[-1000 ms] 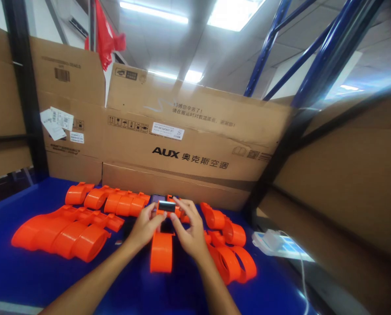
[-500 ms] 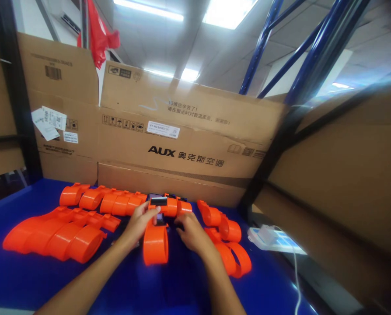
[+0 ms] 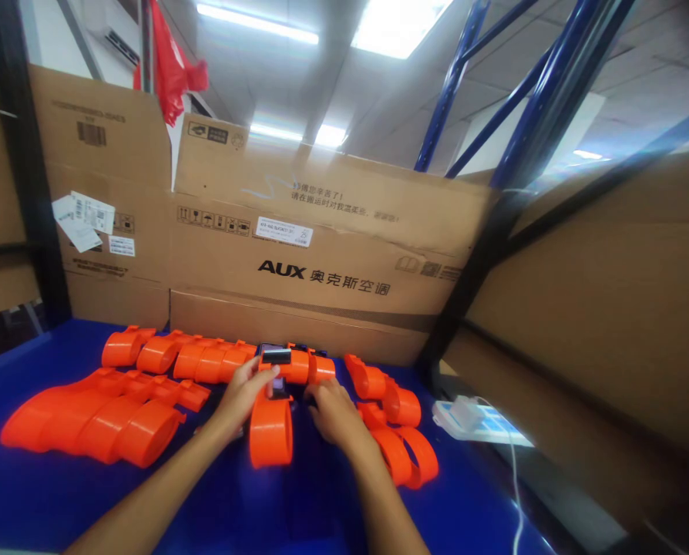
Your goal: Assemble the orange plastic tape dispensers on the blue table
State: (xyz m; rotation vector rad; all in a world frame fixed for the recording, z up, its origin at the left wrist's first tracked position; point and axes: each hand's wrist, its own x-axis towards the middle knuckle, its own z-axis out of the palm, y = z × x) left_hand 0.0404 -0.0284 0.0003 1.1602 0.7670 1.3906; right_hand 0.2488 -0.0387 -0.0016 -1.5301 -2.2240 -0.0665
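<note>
Just behind the lone orange ring (image 3: 271, 435) at the front of the blue tabletop (image 3: 206, 505), the left hand (image 3: 241, 395) has a small dark piece with a pale top edge (image 3: 277, 356) pinched up, thumb in front. It seems to sit on an orange part, but the fingers cover too much to say how the two join. Some dark gadget (image 3: 278, 388) shows right under it, between the held piece and the lone ring, kinda half hidden.

Off to the right of that ring and a bit behind it is the right hand (image 3: 334, 407), fingers curled down toward the table. Fingertips are out of sight, so honestly can't tell if it's gripping anything.

Loads more orange around: a couple of rings (image 3: 322, 369) farther behind the lone one, a back row (image 3: 206, 361) behind it to the left, a tightly packed bunch (image 3: 93, 424) straight out left, plus one group (image 3: 402, 406) to the right and back and another pair (image 3: 405, 456) to the right.

Well behind the lone ring there's a cardboard panel (image 3: 321, 250) with AUX printed on it. Way over to its right, a white power strip (image 3: 483, 422) with a cable (image 3: 516, 493) trailing forward.
</note>
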